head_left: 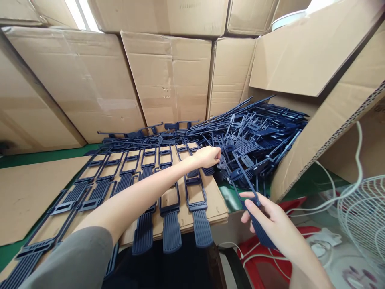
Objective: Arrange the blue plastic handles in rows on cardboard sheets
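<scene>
My right hand (266, 218) is closed on a dark blue plastic frame (245, 172), which has two long thin bars and a ribbed paddle end under my palm. The bars point up and left toward a heap of similar parts (264, 128). My left hand (209, 156) reaches across to the near edge of that heap. Its fingers are curled, and whatever they hold is hidden. Beneath my left arm, several matching frames (197, 192) lie in rows on a cardboard sheet (218, 202). Some ribbed ends hang over its front edge.
Tall cardboard boxes (174, 76) stand behind the heap. A cardboard flap (333, 132) rises at the right. Below it are a white wire fan guard (365, 216), pale cables (359, 160) and a red stool (255, 257). Another cardboard sheet (39, 188) lies left on the green tabletop.
</scene>
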Motion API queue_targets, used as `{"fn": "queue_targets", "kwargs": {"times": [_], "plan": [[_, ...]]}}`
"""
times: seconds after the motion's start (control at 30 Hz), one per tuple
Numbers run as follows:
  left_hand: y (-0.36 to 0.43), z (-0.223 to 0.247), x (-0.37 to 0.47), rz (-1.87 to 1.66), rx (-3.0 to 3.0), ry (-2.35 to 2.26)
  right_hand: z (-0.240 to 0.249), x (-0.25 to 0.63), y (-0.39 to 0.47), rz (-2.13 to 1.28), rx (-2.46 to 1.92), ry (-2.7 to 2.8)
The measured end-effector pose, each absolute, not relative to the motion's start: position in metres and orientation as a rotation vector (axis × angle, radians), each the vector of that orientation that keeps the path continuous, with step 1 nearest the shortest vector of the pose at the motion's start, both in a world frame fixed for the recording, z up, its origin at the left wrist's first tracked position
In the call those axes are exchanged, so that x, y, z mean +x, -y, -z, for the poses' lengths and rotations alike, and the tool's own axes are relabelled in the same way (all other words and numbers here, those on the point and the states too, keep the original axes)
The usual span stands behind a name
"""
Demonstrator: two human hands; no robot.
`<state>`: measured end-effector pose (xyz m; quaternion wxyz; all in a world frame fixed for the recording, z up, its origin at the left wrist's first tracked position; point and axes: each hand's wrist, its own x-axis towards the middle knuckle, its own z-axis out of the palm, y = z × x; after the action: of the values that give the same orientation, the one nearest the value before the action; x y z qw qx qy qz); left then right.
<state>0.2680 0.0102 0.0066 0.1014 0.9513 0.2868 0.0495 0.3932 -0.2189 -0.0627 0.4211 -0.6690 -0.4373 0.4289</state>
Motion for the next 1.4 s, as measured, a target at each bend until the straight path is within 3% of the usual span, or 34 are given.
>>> {"fn": "queue_targets", "kwargs": {"times": [0.4, 0.67, 1.13, 1.4], "plan": [[-0.013, -0.014, 0.203, -0.153, 2.768, -0.637, 0.051, 0.374, 0.214, -0.902, -1.755, 1.361], [0.005, 0.012, 0.143, -0.01, 2.92, -0.44, 0.057, 0.375, 0.212, -0.918, -1.752, 1.267], [0.012, 0.016, 0.13, -0.044, 3.002, -0.495, 0.048, 0.37, 0.21, -0.684, -1.733, 1.22], [0.007, 0.006, 0.138, 0.012, 3.035, -0.475, 0.048, 0.372, 0.21, -0.723, -1.736, 1.14]]}}
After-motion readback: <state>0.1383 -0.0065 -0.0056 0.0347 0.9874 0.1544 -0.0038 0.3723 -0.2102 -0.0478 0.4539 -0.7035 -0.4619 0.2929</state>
